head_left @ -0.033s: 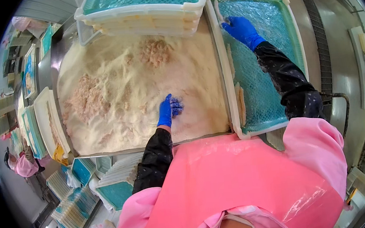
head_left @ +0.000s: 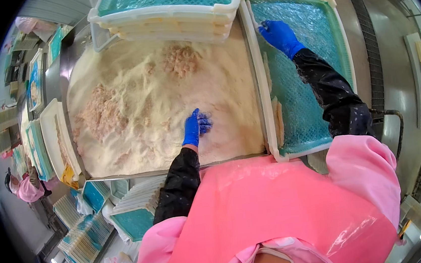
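Though neither grip shows clearly, the left hand [head_left: 195,126] curls on crumbs [head_left: 153,111] left of the tray [head_left: 307,107], the right hand [head_left: 280,37] at its far-left corner; pale strips [head_left: 279,122] along its left side look soft, fragile, best held mid-length.

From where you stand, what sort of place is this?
Probably a food-processing workroom: pale powder fills a wide tub, pinkish lumps lie in it, and stacked trays stand at its far edge.
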